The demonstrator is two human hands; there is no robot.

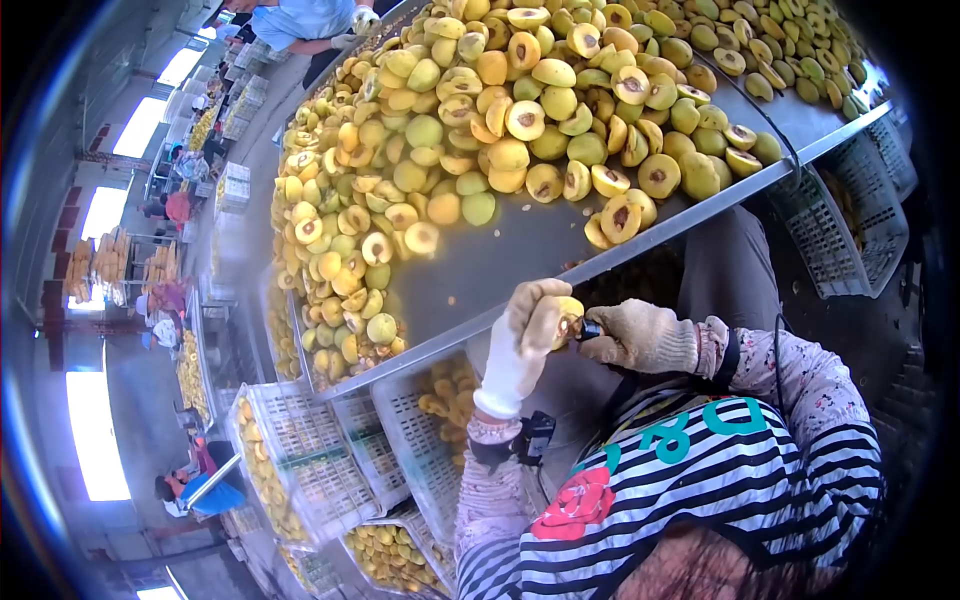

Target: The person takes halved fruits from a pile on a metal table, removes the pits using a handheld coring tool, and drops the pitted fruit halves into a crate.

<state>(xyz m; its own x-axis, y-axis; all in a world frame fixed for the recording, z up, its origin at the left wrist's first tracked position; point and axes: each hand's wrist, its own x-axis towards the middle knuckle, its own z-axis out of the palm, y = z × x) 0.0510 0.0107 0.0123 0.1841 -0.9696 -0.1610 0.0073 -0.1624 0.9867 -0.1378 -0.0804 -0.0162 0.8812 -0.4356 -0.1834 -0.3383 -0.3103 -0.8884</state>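
A: Hands?
B: Fruit piece (570, 316) is gripped in the left hand (527, 330), just right of frame center. Black tool (590, 329) is clamped in the right hand (642, 336), just beside it.
A: Around them?
B: Halved fruit (525, 119) is heaped on the tabletop (530, 240), upper middle; crates (312, 445) are grouped lower left.

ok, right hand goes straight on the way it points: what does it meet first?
Likely the fruit piece held in the left hand, met first by the dark tool in the right hand. Whether they touch now is unclear.
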